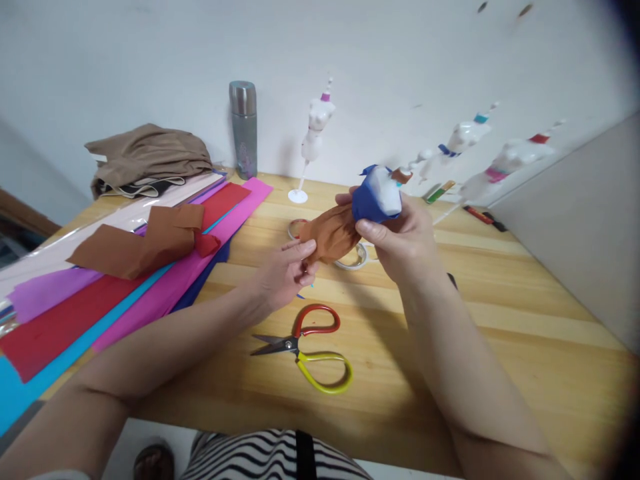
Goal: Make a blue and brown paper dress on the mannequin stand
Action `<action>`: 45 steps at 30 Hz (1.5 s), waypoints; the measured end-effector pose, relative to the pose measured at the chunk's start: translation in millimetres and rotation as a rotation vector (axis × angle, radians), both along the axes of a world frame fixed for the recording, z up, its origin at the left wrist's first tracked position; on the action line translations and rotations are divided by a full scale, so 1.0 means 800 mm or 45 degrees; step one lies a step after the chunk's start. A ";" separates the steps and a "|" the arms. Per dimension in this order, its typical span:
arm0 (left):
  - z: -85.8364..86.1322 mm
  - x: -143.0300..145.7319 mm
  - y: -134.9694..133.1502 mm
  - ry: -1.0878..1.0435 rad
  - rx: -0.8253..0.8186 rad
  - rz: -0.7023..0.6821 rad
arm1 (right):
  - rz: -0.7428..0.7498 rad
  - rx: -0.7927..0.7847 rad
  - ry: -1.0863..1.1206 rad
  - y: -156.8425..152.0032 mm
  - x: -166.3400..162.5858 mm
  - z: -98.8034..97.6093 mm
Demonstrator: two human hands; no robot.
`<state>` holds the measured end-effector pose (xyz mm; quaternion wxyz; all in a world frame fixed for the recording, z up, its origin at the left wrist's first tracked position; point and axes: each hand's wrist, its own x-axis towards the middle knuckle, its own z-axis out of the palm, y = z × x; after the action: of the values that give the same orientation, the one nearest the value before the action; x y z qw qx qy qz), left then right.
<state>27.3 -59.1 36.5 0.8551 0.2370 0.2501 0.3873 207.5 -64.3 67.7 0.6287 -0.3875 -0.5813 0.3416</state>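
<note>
A small white mannequin is held tilted above the table, its neck end toward the upper right. Dark blue paper wraps its torso, and a gathered brown paper skirt spreads below. A brown band circles the neck. My right hand is closed round the torso, thumb on the blue paper near the waist. The skirt's lower edge is pinched between the thumb and fingers of my left hand. Scissors with one red and one yellow handle lie spread on the table below my hands.
More small mannequins stand behind: one by the wall, others at right. A thermos stands near folded brown cloth. Coloured paper sheets cover the left. A tape roll lies beneath the skirt; a green-labelled stick lies behind.
</note>
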 end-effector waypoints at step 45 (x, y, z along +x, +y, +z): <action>-0.018 -0.003 0.004 1.062 1.397 0.788 | -0.259 -0.015 0.161 0.003 -0.011 -0.016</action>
<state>24.7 -56.3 22.3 0.3010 0.6746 0.3793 0.5572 198.3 -61.6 54.6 0.6931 -0.4260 -0.4962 0.3032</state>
